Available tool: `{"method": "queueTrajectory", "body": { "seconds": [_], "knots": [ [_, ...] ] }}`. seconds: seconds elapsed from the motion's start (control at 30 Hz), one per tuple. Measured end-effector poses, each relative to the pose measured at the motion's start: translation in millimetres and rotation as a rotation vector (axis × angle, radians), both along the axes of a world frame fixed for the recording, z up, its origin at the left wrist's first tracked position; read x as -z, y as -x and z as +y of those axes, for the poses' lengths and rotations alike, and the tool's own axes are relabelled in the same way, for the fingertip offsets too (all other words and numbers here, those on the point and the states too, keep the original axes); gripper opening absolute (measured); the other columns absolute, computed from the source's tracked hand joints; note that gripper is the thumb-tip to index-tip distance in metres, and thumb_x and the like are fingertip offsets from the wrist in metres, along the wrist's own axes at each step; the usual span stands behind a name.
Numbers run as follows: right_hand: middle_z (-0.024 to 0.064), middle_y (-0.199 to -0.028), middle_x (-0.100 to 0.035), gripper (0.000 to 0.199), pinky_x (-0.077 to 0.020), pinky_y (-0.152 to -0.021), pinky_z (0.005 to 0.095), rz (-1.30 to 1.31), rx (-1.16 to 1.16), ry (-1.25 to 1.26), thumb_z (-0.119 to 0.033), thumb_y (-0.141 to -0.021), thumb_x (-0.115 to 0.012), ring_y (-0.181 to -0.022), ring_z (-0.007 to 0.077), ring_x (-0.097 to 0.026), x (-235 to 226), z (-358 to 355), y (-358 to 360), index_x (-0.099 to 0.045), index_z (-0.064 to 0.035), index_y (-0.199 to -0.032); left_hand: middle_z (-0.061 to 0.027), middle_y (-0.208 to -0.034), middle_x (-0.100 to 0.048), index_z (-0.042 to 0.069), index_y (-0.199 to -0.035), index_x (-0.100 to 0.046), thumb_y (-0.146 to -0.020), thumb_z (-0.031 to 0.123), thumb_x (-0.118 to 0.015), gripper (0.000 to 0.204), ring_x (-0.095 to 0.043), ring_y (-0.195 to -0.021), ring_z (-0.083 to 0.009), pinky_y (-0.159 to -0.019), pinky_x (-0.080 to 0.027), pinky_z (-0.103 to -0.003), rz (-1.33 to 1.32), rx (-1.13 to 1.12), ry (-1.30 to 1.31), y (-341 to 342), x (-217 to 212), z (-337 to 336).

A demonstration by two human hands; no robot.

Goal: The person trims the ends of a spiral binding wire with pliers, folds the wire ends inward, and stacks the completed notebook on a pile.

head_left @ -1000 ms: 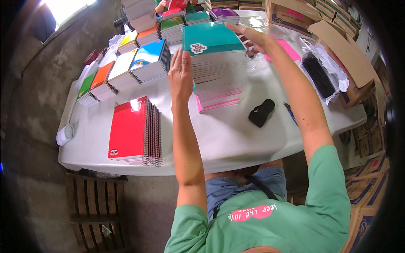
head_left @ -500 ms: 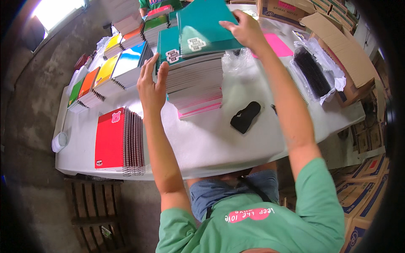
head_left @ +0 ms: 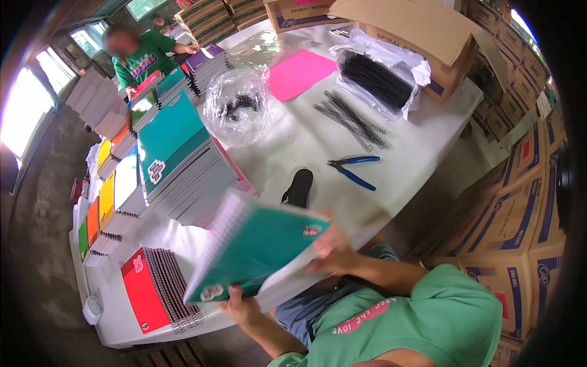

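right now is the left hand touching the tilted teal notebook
Touching: the head view shows the left hand at the near edge of the tilted teal notebook, its thumb lying over the cover.

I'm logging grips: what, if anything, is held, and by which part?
A teal notebook: left hand at its near edge, right hand at its right corner.

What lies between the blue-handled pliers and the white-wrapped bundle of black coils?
Loose dark spiral coils lie between the pliers and the bundle, as the head view shows.
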State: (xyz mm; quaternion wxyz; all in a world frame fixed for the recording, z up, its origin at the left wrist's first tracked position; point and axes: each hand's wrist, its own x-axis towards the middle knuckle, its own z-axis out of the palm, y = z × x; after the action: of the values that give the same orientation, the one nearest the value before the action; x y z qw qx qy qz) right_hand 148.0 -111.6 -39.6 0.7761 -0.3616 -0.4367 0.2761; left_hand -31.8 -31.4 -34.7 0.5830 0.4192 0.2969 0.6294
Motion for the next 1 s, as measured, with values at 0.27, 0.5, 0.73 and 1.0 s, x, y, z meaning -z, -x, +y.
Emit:
{"method": "queueTrajectory", "body": {
  "seconds": [0.27, 0.5, 0.73, 1.0],
  "knots": [
    [0.0091, -0.112, -0.051, 0.046, -0.0419, -0.087, 0.0344, -0.503, -0.136, 0.311, -0.004, -0.066, -0.077, -0.101, 0.0213, -0.051, 9, 1, -39, -0.058, -0.0068, -0.108, -0.0085, -0.083, -0.063, -0.001, -0.094, -0.060, -0.064, 0.002, -0.080, 0.036, -0.059, -0.075, -0.0180, -0.067, -0.049, -0.030, 0.318, 0.116, 0.046, 46, 46, 14],
    [0.0041, -0.097, -0.054, 0.030, -0.0407, -0.075, 0.0268, -0.391, -0.584, 0.303, -0.005, -0.066, -0.073, -0.084, 0.0137, -0.050, 12, 11, -52, -0.060, -0.0074, -0.092, -0.0166, -0.077, -0.068, -0.003, -0.082, -0.067, -0.057, 0.002, -0.080, 0.028, -0.066, -0.072, -0.0244, -0.068, -0.052, -0.032, 0.507, 0.450, -0.269, 31, 34, 21],
    [0.0096, -0.093, -0.062, 0.030, -0.0497, -0.075, 0.0331, -0.604, -0.367, 0.222, -0.002, -0.068, -0.068, -0.085, 0.0271, -0.063, 4, 11, -53, -0.065, -0.0087, -0.097, -0.0152, -0.133, -0.043, 0.005, -0.136, -0.037, -0.069, 0.030, -0.077, 0.081, -0.043, -0.123, -0.0309, -0.095, -0.039, -0.041, 0.785, -0.099, -0.494, 19, 5, 5],
    [0.0095, -0.111, -0.057, 0.063, -0.0486, -0.080, 0.0309, -0.775, -0.548, 0.344, -0.012, -0.064, -0.078, -0.100, 0.0260, -0.058, -5, 7, -72, -0.057, -0.0149, -0.123, 0.0001, -0.091, -0.054, 0.017, -0.103, -0.062, -0.063, 0.028, -0.076, 0.044, -0.052, -0.096, -0.0195, -0.105, -0.015, -0.051, 1.422, -0.121, -0.903, -53, -52, -41]
  ]
}}
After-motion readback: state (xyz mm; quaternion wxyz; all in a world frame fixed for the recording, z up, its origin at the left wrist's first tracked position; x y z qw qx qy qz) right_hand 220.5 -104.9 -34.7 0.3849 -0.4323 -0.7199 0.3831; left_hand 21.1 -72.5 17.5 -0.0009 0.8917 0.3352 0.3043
